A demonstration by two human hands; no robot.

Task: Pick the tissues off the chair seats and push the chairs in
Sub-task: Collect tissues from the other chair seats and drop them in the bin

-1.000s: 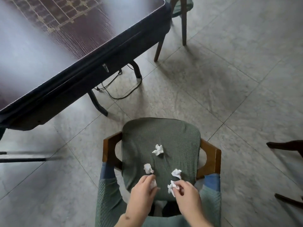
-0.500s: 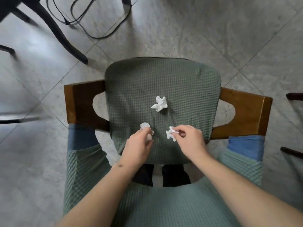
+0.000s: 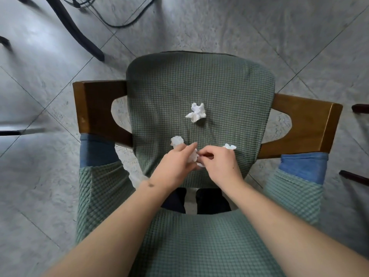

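Tissues are what I am looking down at, four crumpled white wads on the green checked seat [image 3: 199, 82] of a wooden-armed chair [image 3: 95, 108]. My left hand [image 3: 175, 164] and right hand [image 3: 221, 166] meet at the near middle of the seat, fingers curled inward toward each other. Between them sits a wad of tissue [image 3: 193, 156], pinched by the fingertips of both hands as far as I can make out; the left fingers curl round its left side and the right thumb and forefinger nip its right edge. How much of it lies inside either palm I cannot tell, since the knuckles cover it.

A second tissue [image 3: 177, 141] lies just beyond the left fingertips, touching or nearly touching them. A third tissue [image 3: 229, 146] peeks out just past the right knuckles, half hidden by that hand. The fourth tissue [image 3: 196, 112] rests alone near the seat's middle, well apart from both hands.

Below my forearms the chair's green covered backrest [image 3: 199, 246] fills the lower view. On the grey tiled floor [image 3: 299, 27] beyond the seat stand a dark table leg [image 3: 79, 33] and a loop of black cable [image 3: 119, 23]
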